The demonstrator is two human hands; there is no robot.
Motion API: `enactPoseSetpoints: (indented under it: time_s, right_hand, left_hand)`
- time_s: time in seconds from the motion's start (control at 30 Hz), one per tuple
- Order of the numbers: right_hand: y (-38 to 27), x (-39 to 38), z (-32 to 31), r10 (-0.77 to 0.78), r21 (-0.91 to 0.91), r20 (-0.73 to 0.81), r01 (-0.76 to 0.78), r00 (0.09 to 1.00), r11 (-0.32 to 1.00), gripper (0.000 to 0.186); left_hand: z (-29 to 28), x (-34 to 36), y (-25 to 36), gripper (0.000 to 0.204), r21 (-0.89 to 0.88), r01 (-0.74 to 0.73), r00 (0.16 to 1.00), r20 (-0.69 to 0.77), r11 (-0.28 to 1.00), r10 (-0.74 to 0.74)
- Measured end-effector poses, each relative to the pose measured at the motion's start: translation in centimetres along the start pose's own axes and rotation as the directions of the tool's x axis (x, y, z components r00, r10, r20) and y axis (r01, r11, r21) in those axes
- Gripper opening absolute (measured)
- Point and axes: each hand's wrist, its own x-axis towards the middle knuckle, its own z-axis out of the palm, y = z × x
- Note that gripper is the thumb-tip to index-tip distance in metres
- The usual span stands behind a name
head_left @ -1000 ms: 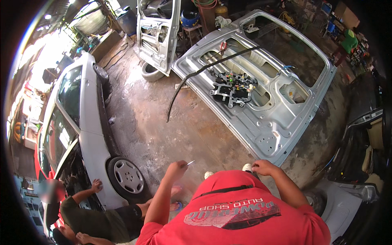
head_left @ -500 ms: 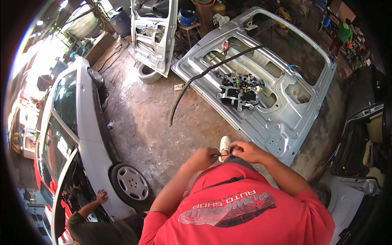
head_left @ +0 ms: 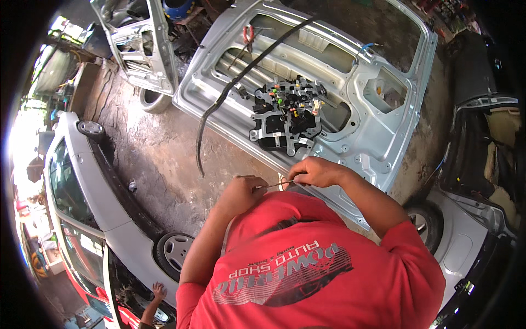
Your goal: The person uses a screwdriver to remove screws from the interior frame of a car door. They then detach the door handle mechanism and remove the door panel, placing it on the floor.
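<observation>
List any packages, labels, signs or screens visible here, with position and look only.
Printed emblem on the person's red shirt: lower centre, a wide grey-white graphic with lettering, seen upside down.
No packages, signs or screens can be made out; the stalls along the top right edge are too small to tell.

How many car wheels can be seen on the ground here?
3: one at the silver car's far end, one by its near end, lower left, one on the car at right. Others may be hidden.

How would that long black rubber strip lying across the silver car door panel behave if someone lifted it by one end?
The long black rubber strip would probably flop and sag, since it already curves loosely from the silver car door panel onto the concrete floor. It looks thin, so likely light, and may drag.
</observation>
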Motion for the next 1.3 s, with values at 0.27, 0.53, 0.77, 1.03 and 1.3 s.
enactPoseSetpoints:
  time_s: [0.27,0.53,0.77,1.03,1.3]
  right_hand:
    - [2.6,0.0,-1.5,-0.009,-0.043,-0.066,0.006,0.998,0.999,0.026]
    - [9.0,-8.0,-1.3,0.333,0.34,-0.338,-0.216,0.88,0.915,0.024]
    - [16.9,-14.4,0.4,0.573,0.69,-0.413,-0.167,0.708,0.704,0.019]
    - [22.0,-16.2,0.5,0.653,0.836,-0.41,-0.024,0.637,0.548,0.021]
    - [21.2,-17.0,1.0,0.746,0.899,-0.393,0.055,0.538,0.434,0.024]
  left_hand:
    - [-1.8,8.1,-0.6,0.018,0.061,-0.164,0.967,0.209,0.985,0.148]
    - [-4.9,10.8,-2.3,0.035,0.068,-0.167,0.974,0.169,0.984,0.154]
    - [-8.0,5.6,-10.2,0.032,0.124,0.12,0.981,0.14,0.985,-0.137]
    - [-8.9,1.7,-15.3,0.032,0.045,0.36,0.93,0.063,0.932,-0.362]
    - [-9.7,0.5,-16.2,0.034,0.067,0.427,0.903,0.011,0.902,-0.429]
